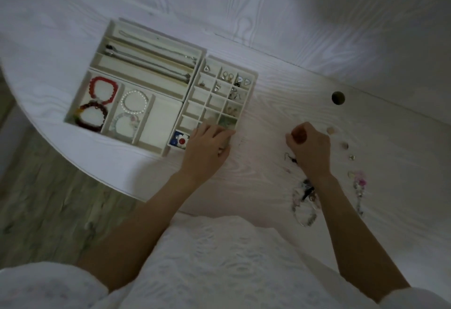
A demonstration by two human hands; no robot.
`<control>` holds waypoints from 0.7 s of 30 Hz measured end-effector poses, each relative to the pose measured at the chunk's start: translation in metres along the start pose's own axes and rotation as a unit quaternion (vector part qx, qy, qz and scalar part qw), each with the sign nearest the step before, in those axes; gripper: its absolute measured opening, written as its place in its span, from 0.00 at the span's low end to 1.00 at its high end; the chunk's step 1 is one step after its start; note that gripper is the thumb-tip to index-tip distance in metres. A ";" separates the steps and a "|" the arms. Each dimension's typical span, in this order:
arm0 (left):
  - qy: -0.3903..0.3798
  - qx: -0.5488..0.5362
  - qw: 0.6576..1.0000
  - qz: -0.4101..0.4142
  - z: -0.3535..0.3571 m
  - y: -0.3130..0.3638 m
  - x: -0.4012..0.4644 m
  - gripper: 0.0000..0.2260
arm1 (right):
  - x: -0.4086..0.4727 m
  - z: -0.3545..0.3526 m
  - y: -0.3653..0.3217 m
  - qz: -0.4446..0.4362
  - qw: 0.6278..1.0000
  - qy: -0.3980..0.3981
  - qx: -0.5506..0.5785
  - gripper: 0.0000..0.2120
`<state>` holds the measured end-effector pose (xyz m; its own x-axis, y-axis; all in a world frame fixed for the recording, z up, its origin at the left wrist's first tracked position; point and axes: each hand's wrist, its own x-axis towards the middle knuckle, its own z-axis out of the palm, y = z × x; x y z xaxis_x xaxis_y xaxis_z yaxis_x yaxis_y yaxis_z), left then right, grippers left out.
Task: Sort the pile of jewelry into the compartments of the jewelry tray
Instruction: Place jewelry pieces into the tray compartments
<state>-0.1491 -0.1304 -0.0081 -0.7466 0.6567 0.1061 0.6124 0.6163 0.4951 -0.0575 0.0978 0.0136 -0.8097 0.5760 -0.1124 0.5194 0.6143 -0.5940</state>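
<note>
A cream jewelry tray (195, 50) lies on the white table; its long slots hold chains, its left compartments hold bead bracelets (103, 89) and its small-grid section (220, 93) holds earrings. My left hand (207, 145) rests on the near corner of that grid, fingers over its front cells. My right hand (308, 145) is curled above the loose jewelry pile (305, 198); whether it pinches something is hidden. Small loose pieces (345, 146) lie to its right.
A flower-shaped red, white and blue piece (180, 140) sits in the near cell beside my left hand. A round cable hole (338, 98) is in the table at the right. The table's curved edge runs at the left over a wood floor.
</note>
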 end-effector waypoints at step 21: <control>0.065 -0.094 0.960 -0.257 -0.031 -0.086 -0.003 0.17 | 0.092 0.096 -0.117 -0.203 0.970 -0.070 -0.110 0.04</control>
<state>-0.2076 -0.1987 -0.0245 -0.9712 0.2192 -0.0938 0.1054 0.7478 0.6555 -0.2189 0.0270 -0.0037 -0.9809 0.1933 -0.0218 0.1838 0.8844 -0.4290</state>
